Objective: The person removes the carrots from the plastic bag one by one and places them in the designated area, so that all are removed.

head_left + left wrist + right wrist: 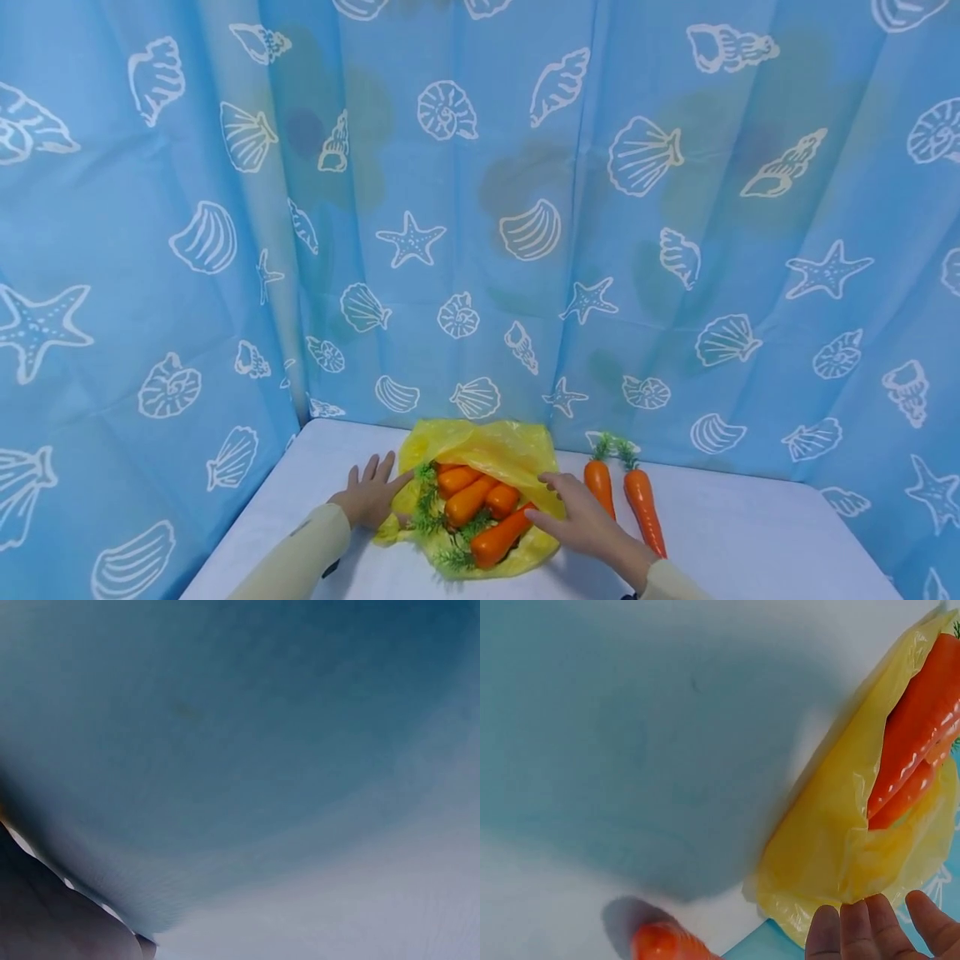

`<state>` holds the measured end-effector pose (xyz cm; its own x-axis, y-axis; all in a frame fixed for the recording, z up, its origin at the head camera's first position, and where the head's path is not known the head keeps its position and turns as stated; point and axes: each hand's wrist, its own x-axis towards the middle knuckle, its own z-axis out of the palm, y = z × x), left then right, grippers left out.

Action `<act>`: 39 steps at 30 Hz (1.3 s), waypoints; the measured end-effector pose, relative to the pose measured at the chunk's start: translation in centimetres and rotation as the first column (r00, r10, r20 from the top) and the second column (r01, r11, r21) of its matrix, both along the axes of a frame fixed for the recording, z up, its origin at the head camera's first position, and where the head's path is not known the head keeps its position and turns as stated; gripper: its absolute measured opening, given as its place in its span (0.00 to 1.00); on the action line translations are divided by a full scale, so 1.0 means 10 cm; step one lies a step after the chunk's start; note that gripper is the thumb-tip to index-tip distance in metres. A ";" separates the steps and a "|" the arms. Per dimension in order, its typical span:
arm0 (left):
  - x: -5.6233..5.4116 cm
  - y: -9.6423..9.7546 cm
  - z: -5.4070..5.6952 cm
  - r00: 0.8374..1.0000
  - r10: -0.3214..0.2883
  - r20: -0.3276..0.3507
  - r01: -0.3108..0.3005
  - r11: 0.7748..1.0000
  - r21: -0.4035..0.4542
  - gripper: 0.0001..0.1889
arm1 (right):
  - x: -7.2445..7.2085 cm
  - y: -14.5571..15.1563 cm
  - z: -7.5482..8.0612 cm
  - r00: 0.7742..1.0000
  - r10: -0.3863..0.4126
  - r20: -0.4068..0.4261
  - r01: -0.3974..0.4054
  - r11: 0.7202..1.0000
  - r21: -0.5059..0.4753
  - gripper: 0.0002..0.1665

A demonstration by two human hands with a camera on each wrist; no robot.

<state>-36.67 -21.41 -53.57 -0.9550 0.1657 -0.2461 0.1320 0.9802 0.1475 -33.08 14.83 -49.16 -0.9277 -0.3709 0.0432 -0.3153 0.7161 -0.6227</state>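
A yellow plastic bag (517,450) lies on the white table with its mouth spread wide. Several orange carrots (470,500) with leafy green tops (427,500) are inside it. At the bag's left edge my left hand (367,494) has its fingers spread, the index finger reaching the plastic. My right hand (588,521) is at the bag's right side, fingers extended; in the right wrist view its fingertips (855,922) meet the bag's edge (840,855). The left wrist view catches only a dark part of my left hand (60,915) at the lower left.
To the right of the bag, two more carrots lie on the table: one (598,483) partly behind my right hand and another (643,508) farther right. A blue seashell-print curtain (480,275) hangs behind the table (750,533) and along its left side.
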 end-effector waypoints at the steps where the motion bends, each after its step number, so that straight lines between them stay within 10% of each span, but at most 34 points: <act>1: -0.01 0.00 -0.01 1.000 0.002 0.002 -0.002 1.000 0.003 0.41 | 0.00 0.00 0.00 1.000 0.001 0.000 -0.001 1.000 0.005 0.39; 39: -0.01 -0.02 -0.03 1.000 -0.022 0.008 0.022 1.000 -0.014 0.39 | 0.09 -0.17 -0.03 0.976 0.217 0.035 -0.216 0.976 -0.018 0.41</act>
